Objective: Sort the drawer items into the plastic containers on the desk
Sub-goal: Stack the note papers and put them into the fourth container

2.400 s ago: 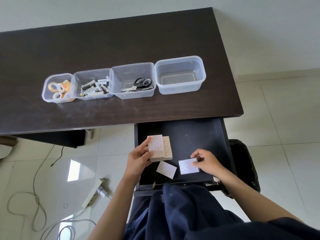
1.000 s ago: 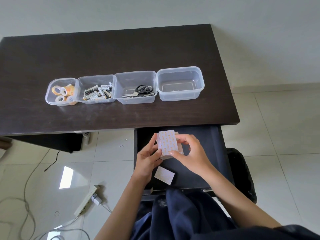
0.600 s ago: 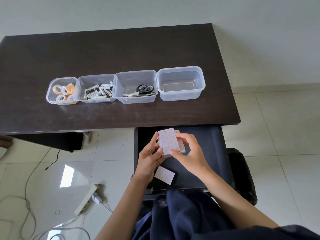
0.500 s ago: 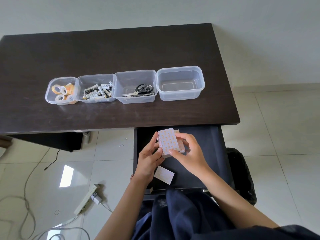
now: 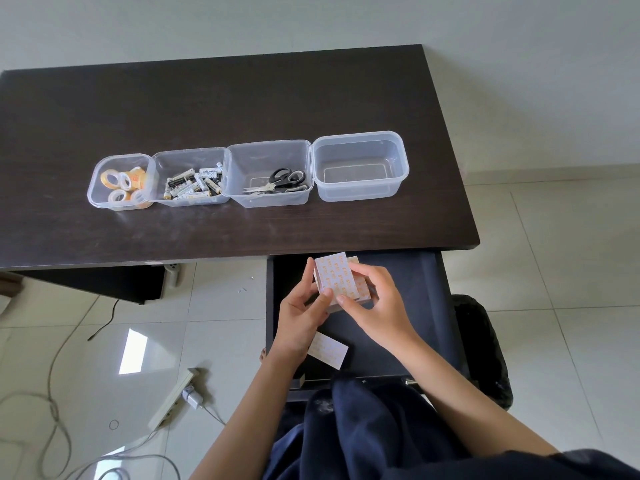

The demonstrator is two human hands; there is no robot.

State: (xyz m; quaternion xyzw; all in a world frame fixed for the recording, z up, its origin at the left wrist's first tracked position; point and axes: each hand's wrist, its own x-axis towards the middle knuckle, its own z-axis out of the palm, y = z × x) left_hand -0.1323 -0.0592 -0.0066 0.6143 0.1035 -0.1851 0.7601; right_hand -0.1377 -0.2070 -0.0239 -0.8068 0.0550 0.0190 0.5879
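Squaring the stack of cards [image 5: 341, 280] over the drawer [image 5: 408, 306] at lower centre, left hand [image 5: 300, 318] and right hand [image 5: 375, 304] both gripping it; grab the loose card [image 5: 329, 349] below, then drop all into the empty container [image 5: 360, 166] upper right

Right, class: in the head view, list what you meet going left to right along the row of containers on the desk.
Container of tape rolls → container of batteries → container with scissors → empty container.
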